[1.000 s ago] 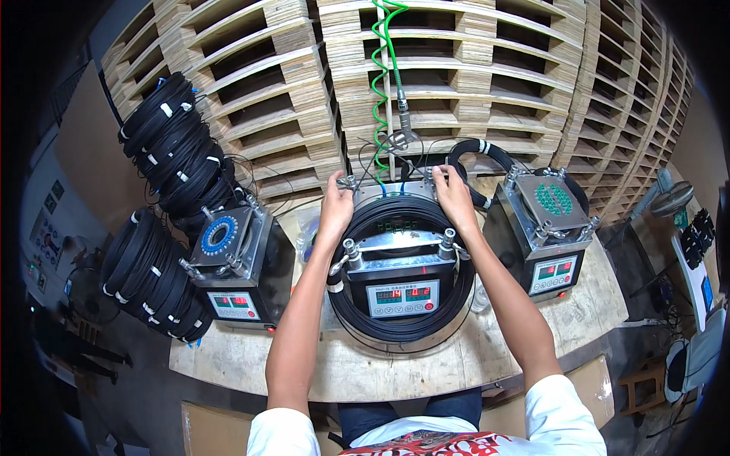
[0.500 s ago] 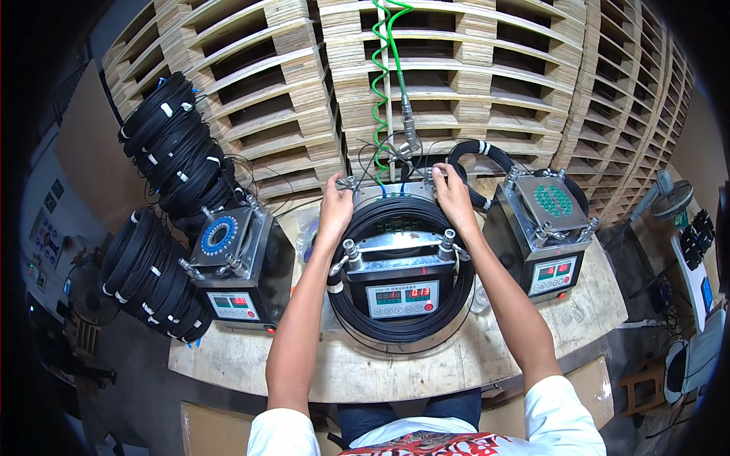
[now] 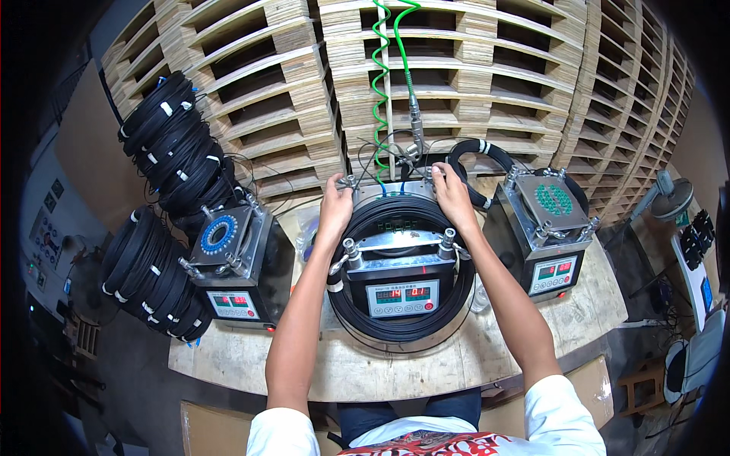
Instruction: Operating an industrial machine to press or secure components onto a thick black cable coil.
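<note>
A black-and-steel tabletop machine [image 3: 399, 267] with a lit front panel [image 3: 402, 297] stands right in front of me. Around it hangs a thick coil of black cable [image 3: 403, 331], looped over its top and front. My left hand [image 3: 335, 209] is closed at the far left corner post [image 3: 347, 183] of its top plate. At the far right post [image 3: 431, 177], my right hand [image 3: 454, 199] has its fingers bent round the corner. Thin black cable ends rise between the hands. The undersides of both hands are hidden.
Similar machines stand left [image 3: 228, 258] with a blue ring and right [image 3: 544, 228] with green pieces on top. Stacks of black cable coils [image 3: 156, 273] rise at the left. Behind are wooden pallets [image 3: 456, 76]. A metal nozzle [image 3: 415, 125] hangs from a green hose [image 3: 403, 45].
The red digits on the machines' displays have changed. The hanging nozzle has swung slightly to the right. Both hands keep their places.
</note>
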`<state>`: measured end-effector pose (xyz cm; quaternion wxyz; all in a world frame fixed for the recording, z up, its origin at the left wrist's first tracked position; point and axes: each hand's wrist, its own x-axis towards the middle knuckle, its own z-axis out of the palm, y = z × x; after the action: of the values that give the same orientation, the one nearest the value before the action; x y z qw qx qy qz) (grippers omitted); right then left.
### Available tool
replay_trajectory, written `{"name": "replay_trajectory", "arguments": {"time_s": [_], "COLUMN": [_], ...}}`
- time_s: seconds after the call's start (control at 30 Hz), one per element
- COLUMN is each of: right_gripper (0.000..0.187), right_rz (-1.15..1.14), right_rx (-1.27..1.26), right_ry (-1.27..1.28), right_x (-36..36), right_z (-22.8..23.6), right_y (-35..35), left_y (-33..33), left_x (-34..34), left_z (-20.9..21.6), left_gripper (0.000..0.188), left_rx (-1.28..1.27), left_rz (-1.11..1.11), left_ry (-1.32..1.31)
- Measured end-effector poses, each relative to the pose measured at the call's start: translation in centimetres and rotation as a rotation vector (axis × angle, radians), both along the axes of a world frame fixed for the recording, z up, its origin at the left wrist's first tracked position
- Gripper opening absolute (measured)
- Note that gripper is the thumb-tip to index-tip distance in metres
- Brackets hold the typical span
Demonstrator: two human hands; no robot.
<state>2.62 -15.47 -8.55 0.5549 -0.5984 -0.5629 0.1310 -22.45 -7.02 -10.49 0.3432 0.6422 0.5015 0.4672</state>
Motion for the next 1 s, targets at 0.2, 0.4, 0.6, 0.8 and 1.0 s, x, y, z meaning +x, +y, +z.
{"name": "replay_trajectory", "arguments": {"time_s": [0.2,0.4,0.6,0.8,1.0], "right_gripper": [0.038,0.041,0.04,0.035,0.034], "right_rz": [-0.033,-0.079,-0.1,-0.035,-0.055], "right_rx": [0.062,-0.03,-0.062,0.026,0.033], "right_ry": [-0.063,-0.006,-0.03,-0.004,-0.021], "right_x": [0.4,0.0,-0.2,0.6,0.4], "right_z": [-0.5,0.1,0.0,-0.5,-0.5], "right_y": [0.2,-0.2,-0.1,0.3,0.3], "left_y": [0.2,0.5,0.7,0.5,0.5], "left_x": [0.1,-0.2,-0.2,0.2,-0.2], "left_z": [-0.2,-0.6,-0.9,-0.5,-0.6], "left_gripper": [0.049,0.049,0.049,0.048,0.049], "left_rx": [-0.005,0.031,0.021,-0.005,0.032], "left_rz": [-0.002,-0.005,-0.007,-0.007,0.027], "left_ry": [-0.02,-0.024,-0.078,-0.059,-0.021]}}
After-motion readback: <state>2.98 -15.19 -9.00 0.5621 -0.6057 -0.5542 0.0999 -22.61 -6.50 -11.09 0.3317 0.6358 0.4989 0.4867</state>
